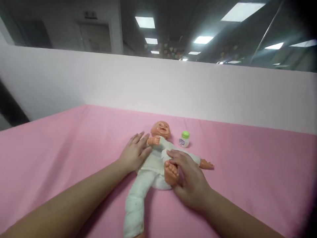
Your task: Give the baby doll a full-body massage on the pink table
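A baby doll point(153, 162) in a pale white suit lies on its back on the pink sheet point(61, 155), head toward the far wall. My left hand point(135, 153) lies flat with fingers stretched out against the doll's side, by its raised arm. My right hand point(190, 180) curls round the doll's bent leg, fingers over the shin and thumb under the bare foot point(170, 172). The doll's other leg stretches straight toward me. A small white bottle point(184, 139) with a green cap stands just right of the doll's head.
A white partition point(173, 89) runs along the far edge of the pink surface. Above it I see a dim room with ceiling lights. Bare pink sheet spreads to the left and right of the doll.
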`<state>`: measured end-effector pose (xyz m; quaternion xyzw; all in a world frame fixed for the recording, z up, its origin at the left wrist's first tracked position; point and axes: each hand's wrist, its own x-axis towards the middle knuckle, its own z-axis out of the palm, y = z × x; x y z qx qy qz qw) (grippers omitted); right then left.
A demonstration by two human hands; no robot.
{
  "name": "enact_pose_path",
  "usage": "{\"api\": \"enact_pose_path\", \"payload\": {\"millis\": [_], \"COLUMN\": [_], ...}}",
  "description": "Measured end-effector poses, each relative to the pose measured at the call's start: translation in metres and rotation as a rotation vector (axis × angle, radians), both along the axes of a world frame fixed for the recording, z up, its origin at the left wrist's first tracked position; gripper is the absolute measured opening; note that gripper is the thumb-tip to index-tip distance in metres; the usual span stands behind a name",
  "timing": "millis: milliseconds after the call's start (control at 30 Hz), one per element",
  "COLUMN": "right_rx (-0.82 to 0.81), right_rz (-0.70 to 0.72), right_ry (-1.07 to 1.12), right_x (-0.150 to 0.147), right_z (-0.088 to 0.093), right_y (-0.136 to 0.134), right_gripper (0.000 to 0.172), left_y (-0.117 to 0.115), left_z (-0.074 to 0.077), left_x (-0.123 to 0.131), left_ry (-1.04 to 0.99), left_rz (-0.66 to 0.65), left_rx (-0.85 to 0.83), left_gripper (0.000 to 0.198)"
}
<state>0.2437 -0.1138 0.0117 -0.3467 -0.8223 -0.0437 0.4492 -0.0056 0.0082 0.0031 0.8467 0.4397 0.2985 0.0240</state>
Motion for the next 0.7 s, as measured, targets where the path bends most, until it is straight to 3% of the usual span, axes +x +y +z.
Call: {"api": "enact_pose_path", "payload": {"millis": [100,200,300,367,433,533,700], "right_rx": [0.084,0.077,-0.039,-0.096,-0.088,-0.053,-0.013], "right_rz": [0.132,0.278,0.412,0.512,0.577,0.599,0.552], "right_ry": [0.001,-0.033,-0.129,-0.232,-0.351,-0.452,-0.283], "right_x": [-0.010,-0.023,-0.032,-0.035,-0.037,-0.038,-0.039], "right_z": [0.012,0.018,0.007,-0.006,-0.018,-0.024,-0.012], "right_y": [-0.018,-0.030,-0.028,-0.021,-0.014,-0.011,-0.026], "right_gripper": [0.043,0.043,0.028,0.016,0.006,0.015,0.007], "left_y": [0.010,0.021,0.032,0.036,0.038,0.037,0.022], "left_z": [0.000,-0.002,-0.003,-0.002,0.001,0.002,-0.003], "left_x": [-0.006,-0.011,-0.016,-0.019,-0.023,-0.024,-0.012], "left_ry": [-0.257,-0.702,-1.192,-1.359,-1.424,-1.436,-1.208], "left_rz": [0.059,0.138,0.211,0.231,0.233,0.220,0.052], "left_rx": [-0.115,-0.401,-0.681,-0.795,-0.842,-0.838,-0.701], "left_gripper": [0.054,0.048,0.038,0.028,0.021,0.021,0.048]}}
